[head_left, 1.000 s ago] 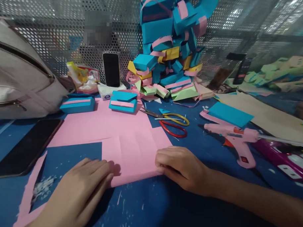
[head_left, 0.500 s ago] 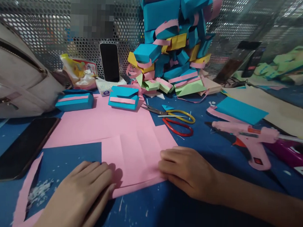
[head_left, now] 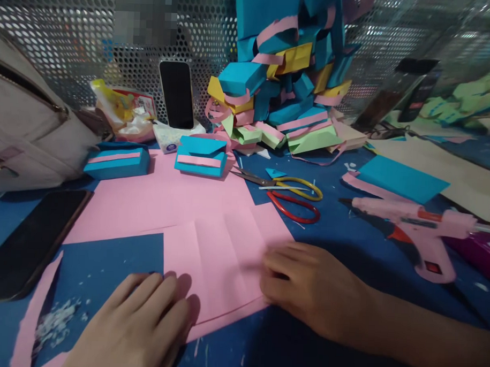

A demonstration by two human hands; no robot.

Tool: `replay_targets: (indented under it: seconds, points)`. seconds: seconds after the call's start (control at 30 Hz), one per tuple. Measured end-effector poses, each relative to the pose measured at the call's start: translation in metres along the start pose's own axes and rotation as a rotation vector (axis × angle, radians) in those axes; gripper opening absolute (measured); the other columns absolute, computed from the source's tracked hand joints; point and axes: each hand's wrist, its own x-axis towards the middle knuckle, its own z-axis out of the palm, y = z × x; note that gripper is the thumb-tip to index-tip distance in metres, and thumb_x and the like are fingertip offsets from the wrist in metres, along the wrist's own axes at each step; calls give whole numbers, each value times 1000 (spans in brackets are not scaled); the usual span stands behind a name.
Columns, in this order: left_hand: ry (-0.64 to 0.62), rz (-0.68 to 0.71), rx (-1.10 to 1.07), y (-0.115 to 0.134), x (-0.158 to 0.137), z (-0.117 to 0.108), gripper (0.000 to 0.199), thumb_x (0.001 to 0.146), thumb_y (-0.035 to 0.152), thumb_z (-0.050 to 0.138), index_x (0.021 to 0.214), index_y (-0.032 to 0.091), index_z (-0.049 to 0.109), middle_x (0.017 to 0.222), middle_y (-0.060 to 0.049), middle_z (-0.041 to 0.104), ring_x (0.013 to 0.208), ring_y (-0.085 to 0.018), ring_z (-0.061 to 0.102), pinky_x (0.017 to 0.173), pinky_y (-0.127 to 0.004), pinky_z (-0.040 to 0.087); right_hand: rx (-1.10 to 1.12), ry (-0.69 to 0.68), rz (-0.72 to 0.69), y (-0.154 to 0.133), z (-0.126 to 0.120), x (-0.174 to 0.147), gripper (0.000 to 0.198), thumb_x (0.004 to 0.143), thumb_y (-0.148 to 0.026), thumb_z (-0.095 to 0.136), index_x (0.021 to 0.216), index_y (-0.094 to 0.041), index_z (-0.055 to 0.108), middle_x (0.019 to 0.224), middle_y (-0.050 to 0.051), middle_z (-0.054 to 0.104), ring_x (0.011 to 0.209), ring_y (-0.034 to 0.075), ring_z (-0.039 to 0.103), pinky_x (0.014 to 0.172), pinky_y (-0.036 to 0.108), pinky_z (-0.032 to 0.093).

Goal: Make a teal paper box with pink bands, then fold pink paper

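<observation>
A creased pink paper sheet (head_left: 218, 257) lies flat in front of me, with fold lines running across it and a folded strip along its near edge. My left hand (head_left: 144, 314) rests at its lower left corner, fingers bent and closed on the edge, fingertips mostly hidden. At the sheet's right edge, my right hand (head_left: 309, 287) has its fingers curled together against the paper. Beyond it lies a larger pink sheet (head_left: 128, 195), on which a small blue paper box (head_left: 201, 158) with a pink band stands.
Scissors (head_left: 285, 190) lie behind my right hand. A pink glue gun (head_left: 424, 227) is at the right, near a blue card (head_left: 401, 178). Stacked paper boxes (head_left: 272, 83) rise at the back. At left are a dark phone (head_left: 34, 246), a bag (head_left: 26, 111) and another blue box (head_left: 119, 162).
The view has shifted slightly. My right hand has moved a little at the sheet's right edge, its fingers slightly blurred. My left hand stays at the lower left corner.
</observation>
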Motion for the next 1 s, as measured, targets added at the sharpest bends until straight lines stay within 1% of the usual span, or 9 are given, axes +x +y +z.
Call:
replay_targets:
  seconds: [0.07, 0.17, 0.23, 0.37, 0.63, 0.73, 0.87, 0.93, 1.0]
  points:
    - [-11, -34, 8, 2, -4, 2, 26, 98, 18, 41, 106, 27, 64, 114, 1, 68, 92, -21, 60, 83, -37, 37, -18, 23, -8, -1, 0, 0, 23, 99, -20, 41, 79, -21, 52, 80, 1, 54, 68, 17, 41, 62, 32, 25]
    - [-27, -88, 12, 5, -5, 4, 31, 102, 20, 34, 104, 26, 64, 114, 0, 68, 92, -23, 58, 86, -40, 34, -49, 42, -13, -2, 1, 0, 22, 99, -17, 40, 80, -21, 52, 80, 1, 54, 68, 18, 41, 62, 32, 23]
    - [-39, -63, 28, 6, -4, 4, 31, 102, 22, 33, 104, 26, 63, 115, 0, 68, 92, -24, 58, 86, -41, 33, -68, 54, -16, -3, 2, 0, 23, 98, -16, 39, 80, -21, 52, 80, 1, 55, 67, 19, 41, 62, 32, 23]
    - [-61, 17, 76, 1, -2, 4, 26, 100, 25, 38, 107, 24, 63, 117, -2, 68, 92, -26, 59, 83, -42, 35, -88, 75, -12, -4, 3, -1, 23, 98, -14, 38, 80, -22, 51, 80, 1, 56, 68, 19, 44, 63, 33, 24]
    - [-77, 15, 45, 2, 4, 0, 21, 96, 17, 41, 101, 22, 61, 111, -4, 68, 84, -24, 62, 75, -41, 42, -112, 88, 0, -8, 4, -2, 25, 97, -12, 36, 82, -22, 53, 82, 1, 57, 69, 20, 47, 64, 33, 27]
    - [-35, 1, 61, 4, 7, -3, 24, 98, 17, 38, 97, 20, 62, 103, -4, 69, 76, -23, 62, 71, -39, 41, -121, 96, -13, -8, 4, -2, 26, 98, -12, 36, 82, -22, 54, 82, 2, 57, 69, 20, 47, 64, 33, 28]
    - [73, -11, 78, 7, 10, -5, 33, 102, 21, 31, 103, 16, 63, 84, -3, 68, 68, -21, 61, 69, -38, 38, -150, 116, -42, -6, 5, -3, 26, 98, -13, 35, 83, -21, 54, 83, 2, 57, 70, 21, 48, 65, 33, 30]
    - [101, 5, 52, 8, 10, -5, 38, 104, 22, 27, 105, 16, 64, 83, -3, 69, 69, -21, 61, 72, -38, 38, -164, 124, -58, -4, 6, -3, 25, 99, -14, 36, 84, -21, 55, 83, 3, 58, 72, 21, 49, 66, 34, 31]
    - [136, 7, 5, 9, 10, -5, 38, 104, 21, 29, 106, 17, 66, 89, -2, 70, 76, -21, 62, 79, -38, 38, -171, 127, -80, -3, 6, -3, 24, 99, -15, 37, 85, -21, 55, 83, 3, 58, 73, 21, 49, 67, 34, 32]
